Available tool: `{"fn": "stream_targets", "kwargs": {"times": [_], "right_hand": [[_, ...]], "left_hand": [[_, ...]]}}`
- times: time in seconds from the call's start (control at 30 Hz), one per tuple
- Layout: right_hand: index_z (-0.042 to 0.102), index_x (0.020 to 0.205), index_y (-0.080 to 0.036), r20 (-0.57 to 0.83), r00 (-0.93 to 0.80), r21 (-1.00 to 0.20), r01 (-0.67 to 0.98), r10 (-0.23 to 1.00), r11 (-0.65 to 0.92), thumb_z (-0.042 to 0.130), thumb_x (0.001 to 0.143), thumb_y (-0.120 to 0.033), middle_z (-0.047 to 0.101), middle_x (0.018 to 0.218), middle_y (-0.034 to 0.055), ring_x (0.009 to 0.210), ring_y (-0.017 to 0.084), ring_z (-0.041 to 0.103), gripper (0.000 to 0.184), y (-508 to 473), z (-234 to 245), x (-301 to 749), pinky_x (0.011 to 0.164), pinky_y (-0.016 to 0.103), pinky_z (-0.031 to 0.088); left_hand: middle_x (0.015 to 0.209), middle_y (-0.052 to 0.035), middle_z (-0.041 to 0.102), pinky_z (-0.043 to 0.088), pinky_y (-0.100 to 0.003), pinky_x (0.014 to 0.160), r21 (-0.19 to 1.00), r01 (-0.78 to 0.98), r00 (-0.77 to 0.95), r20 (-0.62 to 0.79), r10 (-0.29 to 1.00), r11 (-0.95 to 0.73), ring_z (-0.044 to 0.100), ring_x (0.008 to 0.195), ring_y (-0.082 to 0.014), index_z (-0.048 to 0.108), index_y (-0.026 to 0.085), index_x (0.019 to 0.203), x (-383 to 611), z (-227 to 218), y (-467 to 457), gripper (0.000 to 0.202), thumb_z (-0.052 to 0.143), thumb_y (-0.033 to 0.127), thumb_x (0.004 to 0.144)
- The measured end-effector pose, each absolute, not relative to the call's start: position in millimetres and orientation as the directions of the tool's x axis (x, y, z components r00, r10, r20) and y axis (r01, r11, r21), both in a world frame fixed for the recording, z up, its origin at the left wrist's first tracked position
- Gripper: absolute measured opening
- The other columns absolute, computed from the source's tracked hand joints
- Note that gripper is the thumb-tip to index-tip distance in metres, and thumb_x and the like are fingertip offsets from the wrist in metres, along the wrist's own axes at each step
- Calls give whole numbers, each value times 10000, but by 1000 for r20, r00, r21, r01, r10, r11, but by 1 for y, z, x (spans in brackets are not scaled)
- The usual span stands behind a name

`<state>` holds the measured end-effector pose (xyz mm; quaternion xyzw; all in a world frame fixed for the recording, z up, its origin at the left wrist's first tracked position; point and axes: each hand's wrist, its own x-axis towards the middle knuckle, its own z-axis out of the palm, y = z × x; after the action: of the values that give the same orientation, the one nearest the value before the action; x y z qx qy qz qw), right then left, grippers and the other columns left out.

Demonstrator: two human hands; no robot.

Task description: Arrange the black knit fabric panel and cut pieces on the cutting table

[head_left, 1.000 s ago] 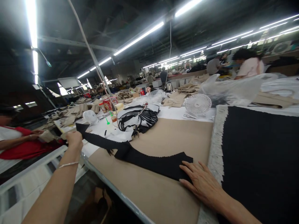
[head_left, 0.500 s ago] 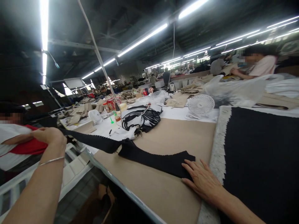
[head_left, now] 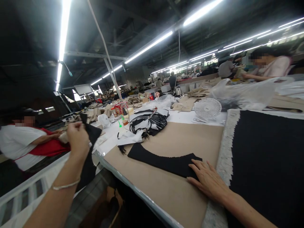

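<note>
My left hand (head_left: pixel 78 137), raised at the left beyond the table edge, is closed on a black fabric piece (head_left: pixel 93 133) that hangs down beside the wrist. Spread flat, my right hand (head_left: pixel 206 177) rests its fingers on the right end of a curved black fabric panel (head_left: pixel 161 161). That panel lies on a sheet of tan material (head_left: pixel 190 136), with small notches along its upper curved edge. Right of my right hand is a large black cloth (head_left: pixel 268 158) beside a grey, ragged-edged strip (head_left: pixel 225 155).
A bundle of black strips and white scraps (head_left: pixel 149 123) sits behind the panel. Farther back are a white fan (head_left: pixel 207 108), a green-tipped bottle (head_left: pixel 120 124) and plastic bags (head_left: pixel 251 91). A co-worker in a red apron (head_left: pixel 52 147) is at left; another person (head_left: pixel 268 65) works at right.
My left hand has lifted a black piece off the left end of the panel, and it now hangs from that hand. My right hand stays on the panel. The view has shifted slightly.
</note>
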<state>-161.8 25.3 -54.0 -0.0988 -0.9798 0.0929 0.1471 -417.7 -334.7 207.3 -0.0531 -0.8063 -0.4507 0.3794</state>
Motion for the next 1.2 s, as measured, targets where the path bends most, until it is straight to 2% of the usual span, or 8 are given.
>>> {"fn": "stream_targets", "kwargs": {"times": [0.1, 0.23, 0.4, 0.53, 0.73, 0.83, 1.03, 1.2], "right_hand": [[639, 1199, -150, 296, -889, -575, 126, 349, 808, 471, 873, -582, 496, 1374, 153, 1285, 326, 423, 566, 10, -31, -159, 1134, 550, 235], [547, 1252, -164, 15, -924, -977, 67, 382, 202, 369, 847, -774, 613, 1173, 134, 1079, 291, 584, 753, -22, 21, -140, 962, 465, 451], [584, 1170, -155, -75, -907, -978, 148, 415, 147, 559, 762, -761, 637, 1059, 113, 1014, 302, 583, 731, -38, 43, -105, 827, 402, 494], [656, 973, -158, 1, -890, -985, 77, 455, 152, 650, 796, -556, 671, 968, 70, 944, 279, 604, 436, -30, 32, -73, 838, 368, 489], [681, 985, -168, 44, -855, -990, 34, 517, 139, 647, 844, -420, 670, 928, 36, 917, 252, 617, 291, -18, 32, -31, 808, 321, 499], [682, 1065, -201, 67, -858, -992, -3, 510, 125, 659, 863, -418, 663, 1067, 39, 935, 239, 614, 297, -21, 41, -17, 818, 308, 509], [646, 1117, -233, -37, -904, -977, -57, 426, -206, 698, 869, -344, 652, 1036, 28, 916, 213, 621, 277, -25, 56, 5, 833, 322, 530], [612, 865, -186, -134, -842, -949, -42, 523, -311, 746, 831, -373, 627, 777, -2, 670, 142, 587, 232, -22, 41, 28, 598, 212, 499]], "left_hand": [[779, 18, 541, 423, -315, 702, 680, 501, -778, 624, -65, 535, 529, 748, -166, 528, 211, 898, -361, 150, -289, 73, 486, 264, 871], [819, -29, 558, 427, -363, 736, 761, 479, -877, 401, 263, 437, 545, 767, -208, 461, 266, 893, -263, 77, -224, 182, 352, 410, 921], [948, -146, 592, 426, -446, 855, 832, 407, -823, 154, 547, 378, 591, 919, -286, 421, 296, 896, -174, 19, -171, 229, 247, 445, 898], [959, -152, 591, 427, -447, 858, 873, 395, -702, 84, 708, 288, 592, 933, -287, 455, 289, 903, -141, 3, -157, 269, 240, 450, 912], [1280, -93, 545, 370, -378, 1036, 949, 270, -641, 51, 765, 163, 517, 1182, -221, 423, 269, 1245, -169, 18, -155, 432, 535, 456, 871], [1346, -89, 524, 228, -374, 1156, 989, 114, -345, -48, 937, 92, 436, 1311, -212, 359, 255, 1367, -195, 32, -145, 746, 740, 391, 741], [1075, -27, 666, 421, -369, 970, 940, -208, 192, -232, 954, 271, 606, 1045, -211, 555, 260, 1254, -200, 39, -123, 754, 849, 189, 564], [818, -7, 708, 476, -270, 775, 866, -216, 219, -408, 886, 452, 629, 759, -140, 705, 173, 921, -196, 27, -122, 416, 848, 209, 532]]}}
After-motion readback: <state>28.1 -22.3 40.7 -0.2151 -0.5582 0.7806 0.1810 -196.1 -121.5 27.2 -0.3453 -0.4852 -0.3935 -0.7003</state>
